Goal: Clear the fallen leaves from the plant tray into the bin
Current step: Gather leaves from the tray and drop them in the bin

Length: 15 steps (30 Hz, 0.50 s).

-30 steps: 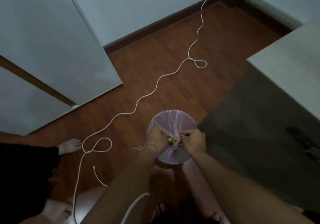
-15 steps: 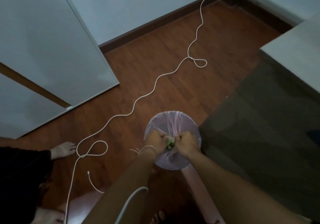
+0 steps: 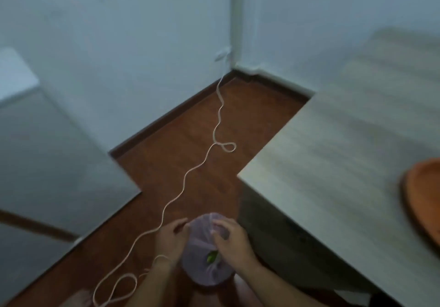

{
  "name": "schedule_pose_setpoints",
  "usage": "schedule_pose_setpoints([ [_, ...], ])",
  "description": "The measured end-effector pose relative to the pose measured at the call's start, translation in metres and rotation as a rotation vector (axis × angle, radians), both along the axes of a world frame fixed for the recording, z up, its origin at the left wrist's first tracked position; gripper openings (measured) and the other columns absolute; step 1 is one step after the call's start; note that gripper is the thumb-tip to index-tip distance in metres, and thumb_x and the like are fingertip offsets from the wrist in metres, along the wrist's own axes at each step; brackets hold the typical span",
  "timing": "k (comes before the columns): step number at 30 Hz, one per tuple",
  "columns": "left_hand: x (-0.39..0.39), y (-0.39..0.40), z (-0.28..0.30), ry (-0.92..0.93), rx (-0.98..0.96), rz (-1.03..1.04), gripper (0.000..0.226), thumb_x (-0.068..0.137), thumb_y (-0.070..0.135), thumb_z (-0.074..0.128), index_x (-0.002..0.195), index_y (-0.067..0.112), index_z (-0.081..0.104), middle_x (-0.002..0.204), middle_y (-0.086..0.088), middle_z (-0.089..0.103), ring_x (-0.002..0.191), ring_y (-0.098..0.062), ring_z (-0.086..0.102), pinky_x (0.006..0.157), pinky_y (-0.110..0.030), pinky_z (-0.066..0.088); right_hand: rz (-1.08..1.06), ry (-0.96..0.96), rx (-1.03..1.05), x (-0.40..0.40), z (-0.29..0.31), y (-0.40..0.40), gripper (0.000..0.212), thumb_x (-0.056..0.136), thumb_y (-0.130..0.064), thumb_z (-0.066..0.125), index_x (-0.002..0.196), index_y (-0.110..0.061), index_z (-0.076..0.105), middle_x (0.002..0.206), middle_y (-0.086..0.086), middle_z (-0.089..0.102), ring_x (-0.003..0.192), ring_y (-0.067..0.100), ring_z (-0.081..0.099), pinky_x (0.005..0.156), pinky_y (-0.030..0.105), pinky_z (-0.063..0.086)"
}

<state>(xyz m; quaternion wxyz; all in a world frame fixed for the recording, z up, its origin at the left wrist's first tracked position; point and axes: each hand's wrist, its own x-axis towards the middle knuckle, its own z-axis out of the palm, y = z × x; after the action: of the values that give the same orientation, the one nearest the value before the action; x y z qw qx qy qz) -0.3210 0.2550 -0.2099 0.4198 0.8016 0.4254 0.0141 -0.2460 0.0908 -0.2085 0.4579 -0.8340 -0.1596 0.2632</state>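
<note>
Both hands (image 3: 202, 240) open over bin (image 3: 209, 273), leaves (image 3: 211, 257) inside.

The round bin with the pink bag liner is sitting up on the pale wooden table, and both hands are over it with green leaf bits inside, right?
Not quite. The head view shows the round bin with the pink bag liner standing on the brown wooden floor, beside the pale wooden table, not on it. The rest holds: the left hand and the right hand are over it, and green leaf bits lie inside.

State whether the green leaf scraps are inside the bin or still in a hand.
Inside: the green scraps lie on the bin liner, between the open left hand and right hand.
</note>
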Motion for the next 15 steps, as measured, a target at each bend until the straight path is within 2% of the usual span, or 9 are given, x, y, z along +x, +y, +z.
schedule_pose_setpoints([
  [2,0.015,-0.003,0.052,-0.039,0.028,-0.002,0.022,0.083,0.006,0.074,0.105,0.001,0.075,0.104,-0.018,0.076,0.094,-0.024,0.070,0.084,-0.029,0.047,0.016,-0.060,0.074,0.008,0.064,-0.009,0.036,0.081,-0.036,0.057,0.114,-0.026,0.070,0.116,-0.009,0.066,0.111,0.007,0.061,0.103,0.034,0.047],
  [4,0.037,-0.008,0.101,-0.069,0.043,-0.032,0.023,0.084,0.010,0.074,0.107,0.003,0.074,0.106,-0.017,0.075,0.098,-0.029,0.070,0.089,-0.036,0.052,0.027,-0.121,0.117,0.020,0.127,-0.019,0.036,0.086,-0.034,0.058,0.119,-0.024,0.067,0.121,-0.002,0.066,0.112,0.012,0.060,0.103,0.029,0.046],
  [6,0.062,-0.015,0.139,-0.113,0.066,-0.072,0.027,0.083,0.022,0.074,0.107,0.009,0.075,0.106,-0.015,0.076,0.096,-0.029,0.071,0.091,-0.044,0.056,-0.023,-0.175,0.159,0.037,0.175,-0.030,0.033,0.090,-0.029,0.062,0.122,-0.021,0.066,0.123,0.003,0.066,0.111,0.016,0.060,0.101,0.025,0.044],
  [8,0.094,-0.023,0.163,-0.180,0.089,-0.113,0.040,0.075,0.039,0.068,0.106,0.014,0.074,0.102,-0.011,0.077,0.091,-0.027,0.073,0.087,-0.049,0.059,-0.084,-0.202,0.200,0.059,0.214,-0.049,0.034,0.089,-0.029,0.062,0.122,-0.023,0.066,0.123,0.005,0.066,0.110,0.019,0.062,0.100,0.032,0.048],
  [11,0.135,-0.073,0.227,-0.239,0.123,-0.242,0.049,0.072,0.048,0.061,0.107,0.017,0.074,0.100,-0.005,0.078,0.090,-0.022,0.074,0.088,-0.046,0.059,-0.153,-0.282,0.165,0.092,0.252,-0.090,0.035,0.088,-0.031,0.061,0.122,-0.023,0.066,0.125,0.005,0.066,0.114,0.020,0.060,0.103,0.037,0.048],
  [12,0.142,-0.101,0.257,-0.258,0.149,-0.303,0.043,0.076,0.043,0.063,0.107,0.016,0.074,0.101,-0.005,0.078,0.093,-0.022,0.073,0.090,-0.042,0.058,-0.169,-0.312,0.138,0.101,0.263,-0.106,0.035,0.089,-0.031,0.061,0.123,-0.022,0.066,0.125,0.005,0.066,0.115,0.019,0.059,0.104,0.036,0.047],
  [15,0.167,-0.161,0.300,-0.292,0.227,-0.471,0.029,0.089,0.025,0.064,0.114,0.013,0.073,0.111,-0.006,0.075,0.104,-0.023,0.069,0.095,-0.034,0.053,-0.224,-0.389,0.057,0.123,0.286,-0.164,0.036,0.090,-0.030,0.061,0.124,-0.018,0.065,0.125,0.005,0.067,0.115,0.019,0.060,0.105,0.037,0.046],
])
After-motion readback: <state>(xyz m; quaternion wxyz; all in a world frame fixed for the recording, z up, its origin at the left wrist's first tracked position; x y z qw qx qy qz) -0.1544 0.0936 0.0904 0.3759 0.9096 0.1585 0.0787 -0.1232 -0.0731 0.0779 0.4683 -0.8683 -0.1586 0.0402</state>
